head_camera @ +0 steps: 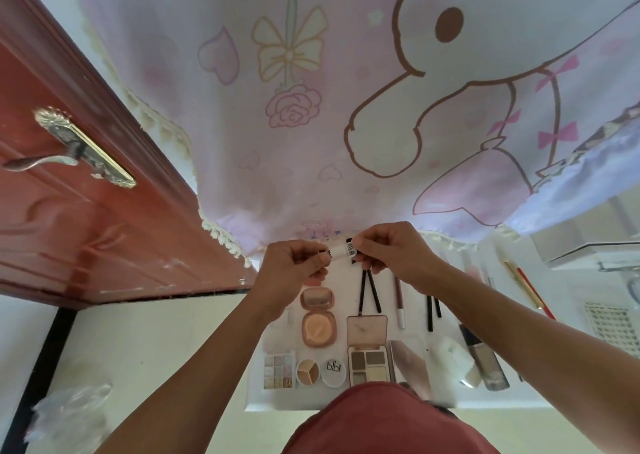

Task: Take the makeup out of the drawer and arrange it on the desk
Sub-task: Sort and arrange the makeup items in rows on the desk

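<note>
Centrally, a small white tube is pinched at its two ends by the left hand and right hand, fingers closed on it, above the far edge of the white table. Below lie an open compact, brow palette and eyeshadow palette. Pencils occupy the far part. Bare surface is left beside the foundation bottle.

One view only: head cam, wide-angle w/ edges bowed. It looks fwd and steeply down over the red-shirted chest onto the white tabletop, close in. Both forearms run up from the bottom edge. Pink cartoon-print curtain fills the top half; red-brown wooden door at left.
</note>
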